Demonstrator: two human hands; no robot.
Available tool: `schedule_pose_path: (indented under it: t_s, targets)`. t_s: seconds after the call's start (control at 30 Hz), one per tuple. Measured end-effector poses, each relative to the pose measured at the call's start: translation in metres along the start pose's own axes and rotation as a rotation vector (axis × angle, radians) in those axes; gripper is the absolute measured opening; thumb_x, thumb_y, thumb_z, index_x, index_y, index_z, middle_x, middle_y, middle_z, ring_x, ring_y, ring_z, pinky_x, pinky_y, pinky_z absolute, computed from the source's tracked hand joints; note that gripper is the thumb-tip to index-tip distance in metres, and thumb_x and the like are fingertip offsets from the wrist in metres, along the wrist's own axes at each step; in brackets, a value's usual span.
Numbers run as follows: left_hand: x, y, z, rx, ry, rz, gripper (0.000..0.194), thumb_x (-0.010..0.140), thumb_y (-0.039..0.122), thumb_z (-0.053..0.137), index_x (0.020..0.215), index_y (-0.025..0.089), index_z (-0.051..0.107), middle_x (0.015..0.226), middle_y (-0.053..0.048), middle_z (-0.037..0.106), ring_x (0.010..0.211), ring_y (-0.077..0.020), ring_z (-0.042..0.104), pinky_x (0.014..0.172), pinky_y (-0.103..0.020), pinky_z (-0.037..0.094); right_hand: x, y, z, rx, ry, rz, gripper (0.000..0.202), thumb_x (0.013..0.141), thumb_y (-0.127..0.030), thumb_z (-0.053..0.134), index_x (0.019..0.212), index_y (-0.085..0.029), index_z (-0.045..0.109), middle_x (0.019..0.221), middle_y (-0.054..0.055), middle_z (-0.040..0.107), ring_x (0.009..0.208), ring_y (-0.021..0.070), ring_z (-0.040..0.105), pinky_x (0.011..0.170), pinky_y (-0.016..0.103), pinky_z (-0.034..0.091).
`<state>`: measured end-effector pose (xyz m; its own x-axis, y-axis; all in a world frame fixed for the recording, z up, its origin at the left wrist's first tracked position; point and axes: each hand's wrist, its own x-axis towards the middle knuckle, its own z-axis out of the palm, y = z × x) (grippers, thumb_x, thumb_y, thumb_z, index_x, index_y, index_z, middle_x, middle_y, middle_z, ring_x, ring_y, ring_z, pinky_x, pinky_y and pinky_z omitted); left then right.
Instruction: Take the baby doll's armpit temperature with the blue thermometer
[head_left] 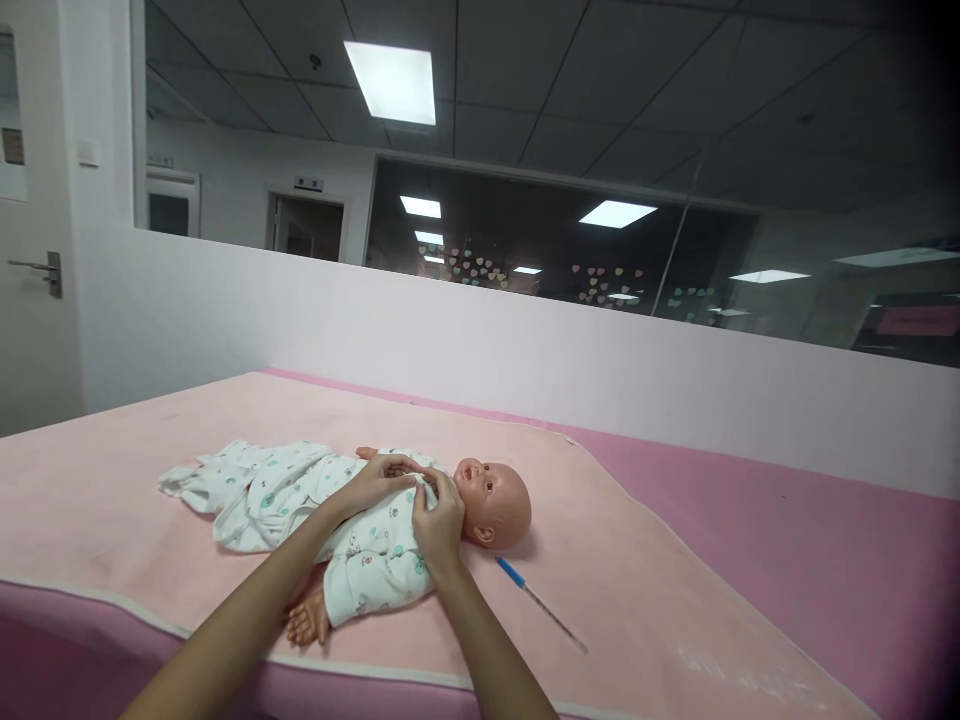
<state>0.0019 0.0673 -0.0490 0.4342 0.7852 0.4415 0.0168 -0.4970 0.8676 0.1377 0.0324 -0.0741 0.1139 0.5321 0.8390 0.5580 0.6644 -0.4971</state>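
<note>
You are pinching the collar of the baby doll's white garment (360, 530) with both hands, left hand (375, 483) and right hand (439, 520), at lower centre of the frame, where the doll (495, 500) is lying face-up on the pink mat (675, 620) (thermometer (540, 603) lying just beside).

Both hands (409, 500) together, fingers (431, 485) pinching

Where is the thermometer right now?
The thermometer lies on the pink mat, just below the doll's head and right of the right hand, touching neither.
</note>
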Motion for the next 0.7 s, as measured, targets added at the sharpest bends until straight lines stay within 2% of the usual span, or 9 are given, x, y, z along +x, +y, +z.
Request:
schedule_pose_path:
  t_s: [0.1,0.2,0.43,0.57,0.7]
  targets:
    - [0.0006,0.0007,0.0018,-0.067,0.017,0.017,0.027,0.072,0.035,0.066,0.088,0.015,0.058,0.081,-0.003,0.061,0.076,-0.0143,0.057,0.071,-0.026,0.043,-0.0001,0.0002,-0.0002,0.009,0.007,-0.013,0.021,0.076,-0.014,0.044,0.091,-0.017,0.058,0.084,0.006,0.063,0.08,0.0168,0.058,0.073,0.029,0.047]
    - [0.0019,-0.0003,0.0023,-0.032,0.015,0.035,0.024,0.072,0.034,0.066,0.08,0.014,0.057,0.073,-0.001,0.058,0.067,-0.0111,0.053,0.063,-0.023,0.04,-0.0001,-0.0002,-0.0005,0.041,0.004,-0.018,0.022,0.074,-0.011,0.042,0.088,-0.017,0.057,0.082,0.005,0.062,0.078,0.016,0.058,0.071,0.028,0.047]
    - [-0.0001,0.0023,0.0016,0.037,-0.002,0.022,0.024,0.074,0.036,0.062,0.076,0.012,0.063,0.066,-0.001,0.055,0.064,-0.0118,0.049,0.059,-0.023,0.036,0.0007,-0.0013,-0.0004,0.064,-0.01,0.019,0.018,0.079,-0.014,0.04,0.084,-0.018,0.056,0.078,0.004,0.061,0.074,0.0147,0.056,0.068,0.026,0.046]
    - [-0.0022,0.0042,0.0022,0.045,-0.047,-0.008,0.025,0.071,0.034,0.067,0.083,0.012,0.063,0.06,0.002,0.049,0.06,-0.0098,0.045,0.056,-0.022,0.033,0.002,0.0017,-0.0006,0.058,-0.012,0.089,0.022,0.08,-0.016,0.037,0.095,-0.017,0.054,0.077,0.004,0.06,0.073,0.0152,0.057,0.067,0.026,0.045]
    - [-0.0005,0.001,0.0045,0.003,-0.052,-0.01,0.025,0.069,0.033,0.068,0.082,0.013,0.058,0.065,0.002,0.052,0.065,-0.0104,0.048,0.059,-0.021,0.035,0.0025,0.0039,-0.0008,0.096,-0.015,0.112,0.029,0.079,-0.015,0.038,0.106,-0.017,0.051,0.076,0.003,0.059,0.072,0.0144,0.057,0.067,0.025,0.046]
